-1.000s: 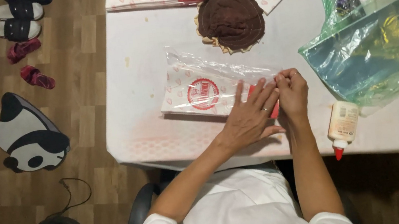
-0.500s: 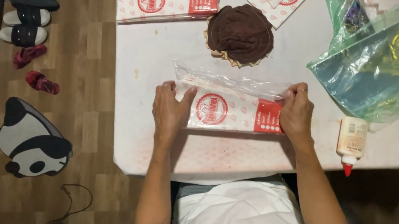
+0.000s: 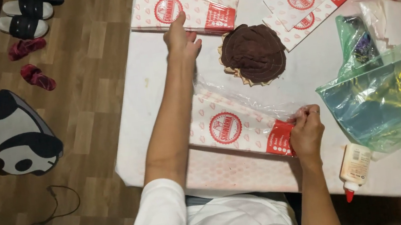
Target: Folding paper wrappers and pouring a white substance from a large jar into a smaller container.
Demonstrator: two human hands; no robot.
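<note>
The counter [image 3: 155, 82] under your arms is covered in white. On it, your right grip [image 3: 306, 132] is pinched shut on the red end of the clear-wrapped red-and-white paper packet [image 3: 233, 123], which stretches away to its left. Beyond it, your left grip [image 3: 181, 40] rests open-fingered on the stack of packets [image 3: 182, 11], the brown crinkled round [image 3: 253, 53] just right of it

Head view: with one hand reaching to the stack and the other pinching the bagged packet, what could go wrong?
The right hand alone pinches the clear-bagged packet at one end, so it may slide or skew. The left hand reaches the stack, whose top pieces lie askew and might shift. The glue bottle lies near the table edge, by the right forearm; a nudge could knock it off.
</note>
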